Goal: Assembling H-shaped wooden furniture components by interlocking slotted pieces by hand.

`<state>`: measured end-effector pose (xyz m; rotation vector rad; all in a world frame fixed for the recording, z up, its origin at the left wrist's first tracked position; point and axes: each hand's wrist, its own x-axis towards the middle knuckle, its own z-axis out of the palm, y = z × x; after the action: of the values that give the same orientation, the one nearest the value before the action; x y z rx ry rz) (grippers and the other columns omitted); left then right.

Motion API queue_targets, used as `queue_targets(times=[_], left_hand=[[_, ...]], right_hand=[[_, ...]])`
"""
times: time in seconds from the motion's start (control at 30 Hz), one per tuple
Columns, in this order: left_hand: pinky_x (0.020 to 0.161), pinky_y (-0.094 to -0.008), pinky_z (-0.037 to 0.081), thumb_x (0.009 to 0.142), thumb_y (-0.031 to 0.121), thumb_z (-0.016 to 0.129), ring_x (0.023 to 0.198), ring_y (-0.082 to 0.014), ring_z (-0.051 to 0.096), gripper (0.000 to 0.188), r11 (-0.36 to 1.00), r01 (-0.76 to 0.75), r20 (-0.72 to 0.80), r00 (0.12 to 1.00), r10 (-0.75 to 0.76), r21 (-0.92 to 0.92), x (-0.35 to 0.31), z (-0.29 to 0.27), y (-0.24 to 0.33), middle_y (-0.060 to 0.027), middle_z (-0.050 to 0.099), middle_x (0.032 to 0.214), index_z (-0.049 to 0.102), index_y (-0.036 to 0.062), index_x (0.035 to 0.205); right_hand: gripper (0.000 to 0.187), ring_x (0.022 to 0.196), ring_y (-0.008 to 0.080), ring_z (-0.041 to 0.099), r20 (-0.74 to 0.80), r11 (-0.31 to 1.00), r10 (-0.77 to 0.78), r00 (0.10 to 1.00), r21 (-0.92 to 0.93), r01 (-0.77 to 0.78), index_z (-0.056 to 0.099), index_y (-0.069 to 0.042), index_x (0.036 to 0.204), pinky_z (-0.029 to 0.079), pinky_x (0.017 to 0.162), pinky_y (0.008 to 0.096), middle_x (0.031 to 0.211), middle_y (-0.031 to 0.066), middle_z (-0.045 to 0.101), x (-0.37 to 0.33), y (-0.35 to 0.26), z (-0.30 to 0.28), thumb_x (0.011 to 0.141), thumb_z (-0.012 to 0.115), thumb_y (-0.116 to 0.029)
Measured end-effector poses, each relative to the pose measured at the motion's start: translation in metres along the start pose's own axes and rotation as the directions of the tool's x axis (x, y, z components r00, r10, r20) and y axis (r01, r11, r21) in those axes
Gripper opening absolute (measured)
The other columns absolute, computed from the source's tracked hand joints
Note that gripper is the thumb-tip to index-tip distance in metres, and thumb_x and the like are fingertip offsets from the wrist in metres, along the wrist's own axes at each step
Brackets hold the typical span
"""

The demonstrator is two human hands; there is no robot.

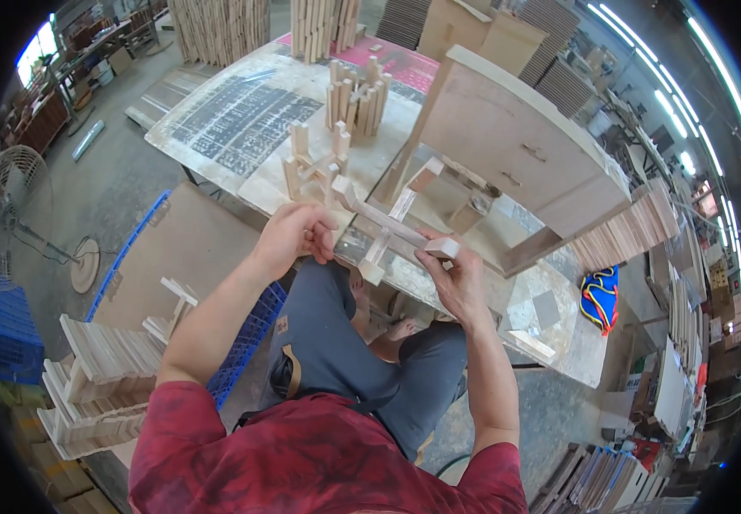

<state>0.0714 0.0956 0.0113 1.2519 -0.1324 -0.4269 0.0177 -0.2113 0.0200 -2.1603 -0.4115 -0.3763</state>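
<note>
My right hand grips a pale wooden cross-shaped frame near one end, thumb and fingers around its bar. Short upright blocks stand at the ends of the frame's crossed bars, and it is held tilted above the near edge of the work table. My left hand is closed, with fingers curled in, just left of the frame and apart from it. Whether anything small sits in those fingers is hidden. Just beyond the left hand, a similar wooden frame stands on the table.
Several more frames stand farther back. A large wooden panel structure rises at right. A blue plastic crate with cardboard lies to my left, beside stacked wooden frames. A blue bag hangs at the table's right edge. A fan stands far left.
</note>
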Motion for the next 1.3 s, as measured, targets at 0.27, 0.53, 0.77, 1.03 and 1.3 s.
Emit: queue_targets(times=[0.27,0.53,0.77,1.03,1.3], left_hand=[[0.083,-0.0303,0.057,0.087,0.006,0.070,0.094,-0.0173,0.069,0.036,0.765,-0.246,-0.426,0.711,0.560,0.595,-0.003,-0.065,-0.013,-0.0110,0.069,0.110,0.060,-0.0040,0.120],[0.107,-0.0439,0.048,0.072,0.027,0.089,0.131,-0.0376,0.055,0.094,0.545,-0.133,-0.239,0.795,0.557,0.828,0.069,-0.104,-0.033,-0.0274,0.054,0.138,0.041,-0.0101,0.143],[0.111,-0.0429,0.044,0.059,0.043,0.098,0.133,-0.0370,0.052,0.122,0.669,-0.083,-0.274,0.870,0.410,0.739,0.084,-0.089,-0.032,-0.0285,0.049,0.141,0.033,-0.0105,0.148],[0.106,-0.0415,0.048,0.061,0.047,0.096,0.126,-0.0351,0.057,0.117,0.721,-0.074,-0.310,0.869,0.385,0.689,0.091,-0.090,-0.031,-0.0258,0.054,0.134,0.036,-0.0110,0.143],[0.095,-0.0420,0.051,0.065,0.050,0.091,0.111,-0.0332,0.062,0.102,0.676,-0.010,-0.318,0.877,0.359,0.737,0.093,-0.090,-0.028,-0.0220,0.056,0.122,0.044,-0.0074,0.134]], right_hand=[[0.037,0.080,0.0090,0.059,-0.001,0.964,0.155,0.988,0.220,-0.152,0.069,0.002,0.125,0.050,0.073,0.0274,0.088,0.0023,0.069,0.083,-0.021,0.039,0.095,0.074,-0.020],[0.035,0.072,0.0072,0.053,0.192,0.944,0.134,0.972,0.273,-0.184,0.071,-0.006,0.125,0.046,0.065,0.0261,0.081,-0.0025,0.062,0.190,0.026,0.095,0.095,0.074,-0.023],[0.031,0.070,0.0063,0.053,0.283,0.960,0.190,0.940,0.148,-0.239,0.072,-0.006,0.123,0.046,0.061,0.0260,0.081,-0.0027,0.065,0.203,0.054,0.115,0.096,0.074,-0.022],[0.036,0.073,0.0107,0.059,0.386,0.974,0.216,0.897,-0.014,-0.228,0.072,-0.001,0.117,0.050,0.066,0.0278,0.085,0.0030,0.069,0.214,0.050,0.119,0.099,0.070,-0.032],[0.042,0.069,0.0132,0.059,0.358,0.984,0.176,0.917,-0.027,-0.178,0.072,0.002,0.101,0.049,0.066,0.0303,0.081,0.0067,0.069,0.217,0.063,0.121,0.091,0.074,-0.039]])
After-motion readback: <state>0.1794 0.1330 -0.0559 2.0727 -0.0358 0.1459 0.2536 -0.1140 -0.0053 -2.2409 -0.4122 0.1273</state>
